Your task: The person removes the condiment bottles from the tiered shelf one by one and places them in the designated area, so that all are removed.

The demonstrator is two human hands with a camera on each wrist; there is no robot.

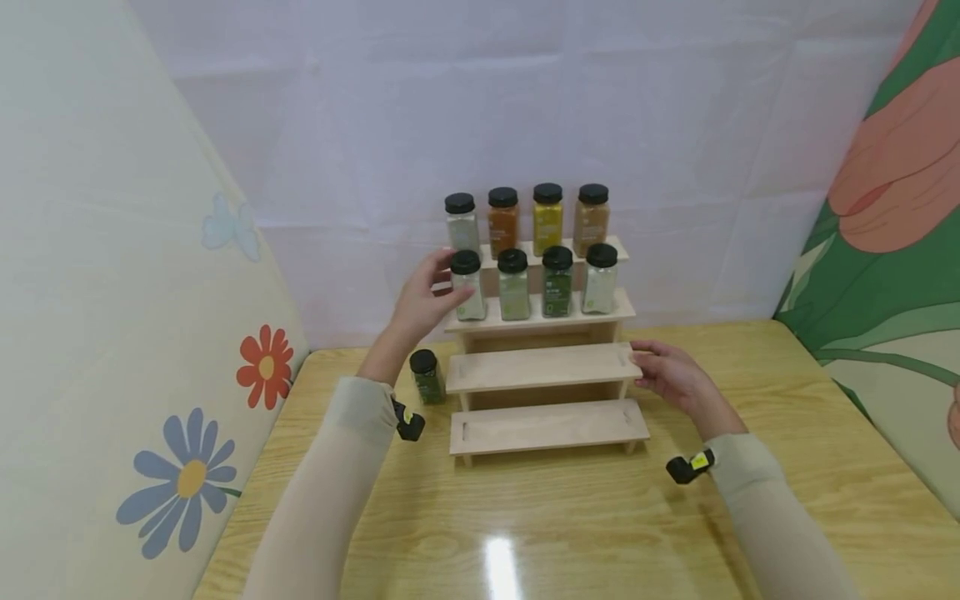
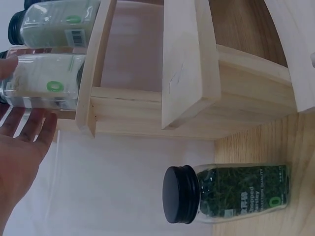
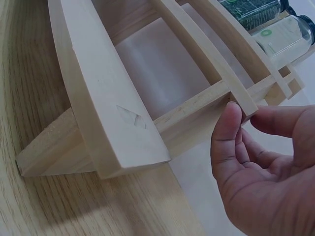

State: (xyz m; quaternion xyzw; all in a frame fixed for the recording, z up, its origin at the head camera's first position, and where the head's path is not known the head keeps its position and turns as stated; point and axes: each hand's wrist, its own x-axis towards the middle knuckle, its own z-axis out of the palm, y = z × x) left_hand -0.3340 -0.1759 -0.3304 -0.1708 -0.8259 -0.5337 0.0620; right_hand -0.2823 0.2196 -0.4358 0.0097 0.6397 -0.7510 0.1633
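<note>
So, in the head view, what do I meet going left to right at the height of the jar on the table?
Red wall flower, left sleeve, black-lidded parsley jar, stepped wooden rack, right hand at the rack's edge, leafy wall mural.

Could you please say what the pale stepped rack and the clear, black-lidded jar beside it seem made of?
Pale stepped rack: likely unvarnished wood, matte, with faint grain. Clear jar: smooth glass or plastic, green contents showing through. Black lid: probably plastic, softly shiny.
</note>
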